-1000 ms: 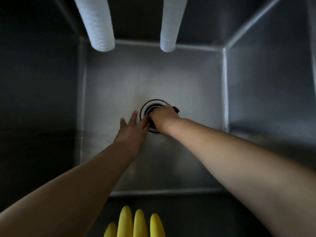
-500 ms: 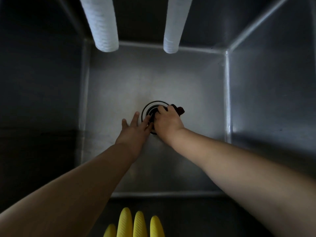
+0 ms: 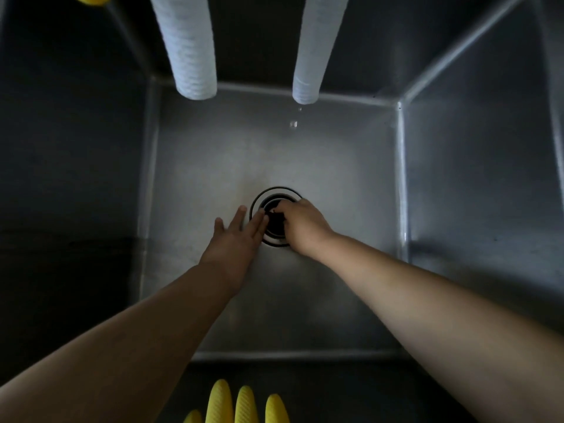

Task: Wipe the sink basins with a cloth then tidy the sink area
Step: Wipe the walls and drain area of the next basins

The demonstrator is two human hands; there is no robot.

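Two hands at the drain point(image 3: 276, 216): left hand point(image 3: 236, 242) flat, fingers straight; right hand point(image 3: 300, 224) curled on dark cloth point(image 3: 276, 219). Best rubbed firmly round the ring.

You have one view only, from the camera on your head, so no second view shares the scene. It looks steeply down into a deep metal sink basin point(image 3: 189, 154), with the drain point(image 3: 276, 193) near mid-frame on the floor. The wide lens bows the walls outward. Your forearms enter from the bottom corners, large and close, while the basin floor lies farther off.
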